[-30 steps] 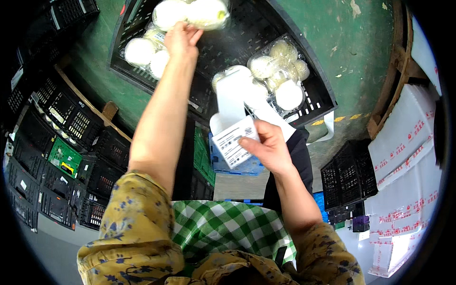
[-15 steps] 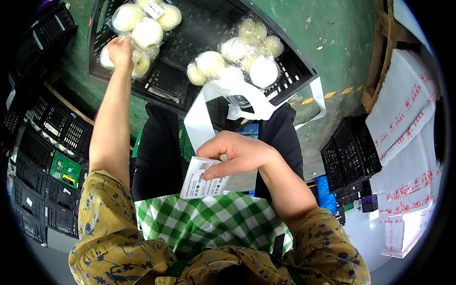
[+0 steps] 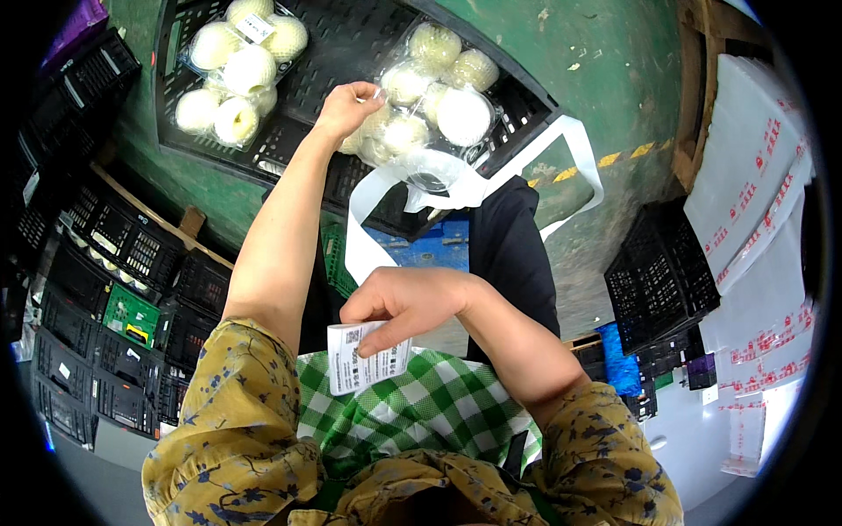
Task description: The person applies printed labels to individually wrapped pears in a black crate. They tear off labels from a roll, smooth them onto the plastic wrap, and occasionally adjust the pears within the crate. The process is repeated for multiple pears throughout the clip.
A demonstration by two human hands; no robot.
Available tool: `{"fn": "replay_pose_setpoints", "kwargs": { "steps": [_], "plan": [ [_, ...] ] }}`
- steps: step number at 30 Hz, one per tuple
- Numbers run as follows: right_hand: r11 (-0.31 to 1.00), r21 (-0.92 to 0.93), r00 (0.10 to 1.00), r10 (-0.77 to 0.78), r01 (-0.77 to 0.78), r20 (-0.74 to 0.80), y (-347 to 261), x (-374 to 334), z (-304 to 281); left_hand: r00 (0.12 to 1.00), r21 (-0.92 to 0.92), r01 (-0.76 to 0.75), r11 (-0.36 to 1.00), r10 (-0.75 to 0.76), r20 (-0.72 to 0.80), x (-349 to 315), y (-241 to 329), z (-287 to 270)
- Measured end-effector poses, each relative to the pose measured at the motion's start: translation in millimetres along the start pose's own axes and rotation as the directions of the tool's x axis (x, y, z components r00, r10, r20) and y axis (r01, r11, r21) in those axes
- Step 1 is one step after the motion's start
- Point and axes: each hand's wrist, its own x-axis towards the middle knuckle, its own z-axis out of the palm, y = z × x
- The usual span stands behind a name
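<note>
My left hand (image 3: 349,112) reaches over a black crate (image 3: 338,53), thumb and fingers pinched at the edge of the right-hand fruit packs (image 3: 405,131). A small pale, shiny bit shows at its fingertips; I cannot tell whether it is wrapping film. The packs hold round pale fruit in white foam nets under clear plastic. More fruit packs (image 3: 237,79) lie at the crate's left end, one bearing a white label (image 3: 255,28). Close to my body, my right hand (image 3: 408,302) grips a folded stack of white printed labels (image 3: 368,359). A long white paper strip (image 3: 361,223) loops from near that hand over the crate's edge.
Black crates (image 3: 132,351) and a green crate (image 3: 132,314) are stacked at left. At right stand another black crate (image 3: 662,276) and white boxes with red print (image 3: 745,175). A blue slatted surface (image 3: 430,245) shows below the crate, on a green floor (image 3: 605,53).
My left hand has left the fruit packs at the left and moved right to the other packs. My right hand, still holding the labels, has shifted slightly left and down.
</note>
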Motion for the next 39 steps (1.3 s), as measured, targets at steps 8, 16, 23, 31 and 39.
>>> {"fn": "replay_pose_setpoints", "kwargs": {
  "steps": [8, 16, 23, 31, 39],
  "plan": [
    [0.992, -0.123, 1.0, -0.019, 0.018, -0.003, -3, 0, 0, 0.985, 0.075, -0.129, 0.989, 0.136, -0.102, -38, -7, -7],
    [0.979, -0.205, 1.0, -0.009, 0.003, -0.03, -1, 8, 0, 0.972, -0.446, -0.04, 0.894, -0.069, -0.226, -100, -28, -62],
    [0.983, -0.171, 0.997, 0.071, -0.066, 0.027, 6, 17, -1, 0.911, -0.524, -0.192, 0.83, -0.048, -0.41, -145, -23, -103],
    [0.991, -0.109, 0.996, 0.07, -0.075, -0.053, 6, 25, -2, 0.804, -0.393, -0.31, 0.866, 0.018, -0.595, -129, 25, -164],
    [0.986, -0.133, 0.994, 0.095, -0.103, -0.063, 9, 29, -6, 0.837, -0.532, -0.308, 0.789, -0.04, -0.545, -170, -6, -168]
  ]
}}
